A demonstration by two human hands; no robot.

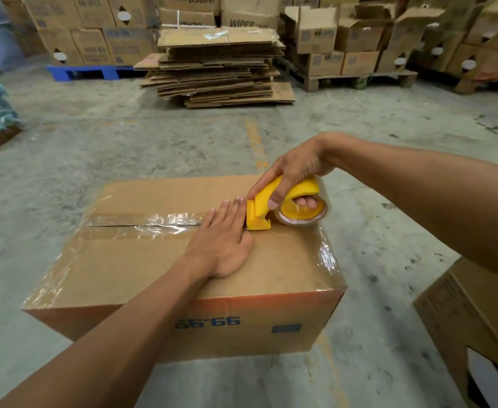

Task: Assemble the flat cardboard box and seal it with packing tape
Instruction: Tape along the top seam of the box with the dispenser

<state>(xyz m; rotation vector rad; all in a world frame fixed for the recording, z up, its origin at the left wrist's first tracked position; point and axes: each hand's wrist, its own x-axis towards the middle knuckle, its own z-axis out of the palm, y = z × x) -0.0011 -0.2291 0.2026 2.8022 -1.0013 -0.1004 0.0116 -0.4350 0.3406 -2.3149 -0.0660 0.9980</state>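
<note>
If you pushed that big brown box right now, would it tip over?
Probably not: the brown cardboard box sits low and wide on the concrete floor, so it would likely slide. It may be light, if empty. Its glossy clear tape looks slippery.

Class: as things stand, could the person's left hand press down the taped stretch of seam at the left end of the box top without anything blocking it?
Probably yes. The left hand lies flat on the box beside the tape dispenser, and the taped seam to its left is uncovered. The right hand stays on the dispenser side.

Both forearms are bare, with no sleeve in view. The left hand wears no glove. Nor does the right hand.
</note>
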